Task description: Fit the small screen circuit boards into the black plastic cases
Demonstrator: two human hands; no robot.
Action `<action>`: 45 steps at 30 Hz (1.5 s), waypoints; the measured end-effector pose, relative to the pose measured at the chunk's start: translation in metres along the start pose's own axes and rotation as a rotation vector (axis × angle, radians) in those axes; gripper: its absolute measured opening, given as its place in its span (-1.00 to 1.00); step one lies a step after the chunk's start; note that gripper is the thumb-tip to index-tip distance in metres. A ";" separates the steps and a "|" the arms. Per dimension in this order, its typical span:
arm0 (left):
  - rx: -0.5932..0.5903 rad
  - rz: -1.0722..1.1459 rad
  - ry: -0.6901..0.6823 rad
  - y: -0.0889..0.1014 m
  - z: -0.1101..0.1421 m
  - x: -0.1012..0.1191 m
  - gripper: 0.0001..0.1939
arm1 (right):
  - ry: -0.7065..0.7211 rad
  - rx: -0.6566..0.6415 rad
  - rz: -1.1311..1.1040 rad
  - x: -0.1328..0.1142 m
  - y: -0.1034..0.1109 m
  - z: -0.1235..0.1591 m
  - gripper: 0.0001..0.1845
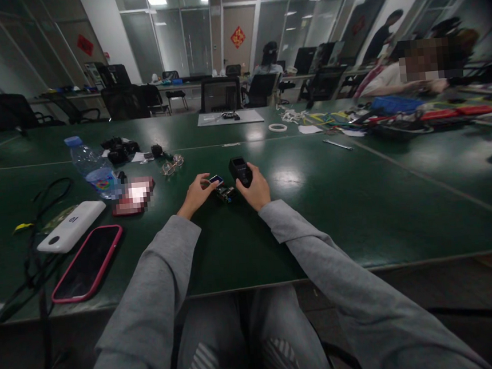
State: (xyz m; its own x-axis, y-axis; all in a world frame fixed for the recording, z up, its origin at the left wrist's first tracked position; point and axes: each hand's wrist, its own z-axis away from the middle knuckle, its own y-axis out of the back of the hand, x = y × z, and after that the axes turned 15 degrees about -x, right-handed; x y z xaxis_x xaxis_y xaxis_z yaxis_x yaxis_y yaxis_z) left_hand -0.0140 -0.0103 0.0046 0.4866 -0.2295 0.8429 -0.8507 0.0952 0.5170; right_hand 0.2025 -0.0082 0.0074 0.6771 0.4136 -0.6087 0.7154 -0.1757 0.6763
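- Gripping: right hand (255,187), closed around black device (237,168).
- Pinching: left hand (197,194), thumb and fingers on small screen (217,179).
- Circuit board (226,195): between both hands.

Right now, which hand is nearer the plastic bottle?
Left. The left hand is right of the plastic bottle, beside a small circuit board; the right hand is farther right, holding a black device.
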 end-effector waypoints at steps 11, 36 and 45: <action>-0.008 0.145 -0.100 0.003 -0.004 -0.009 -0.56 | -0.026 -0.179 0.131 0.007 -0.009 0.000 -0.32; -0.172 0.305 0.000 0.009 0.004 0.012 -0.41 | 0.214 -0.340 -0.173 0.002 -0.011 0.002 -0.52; -0.381 0.096 -0.049 0.011 0.005 0.006 0.45 | 0.059 -0.348 -0.261 0.015 -0.021 -0.005 -0.45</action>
State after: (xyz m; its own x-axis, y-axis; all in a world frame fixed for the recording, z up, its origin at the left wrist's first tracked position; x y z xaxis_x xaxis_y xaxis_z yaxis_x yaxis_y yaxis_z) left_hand -0.0217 -0.0156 0.0150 0.3902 -0.2469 0.8870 -0.7526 0.4695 0.4618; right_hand 0.1966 0.0062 -0.0142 0.4631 0.4562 -0.7599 0.7536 0.2485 0.6085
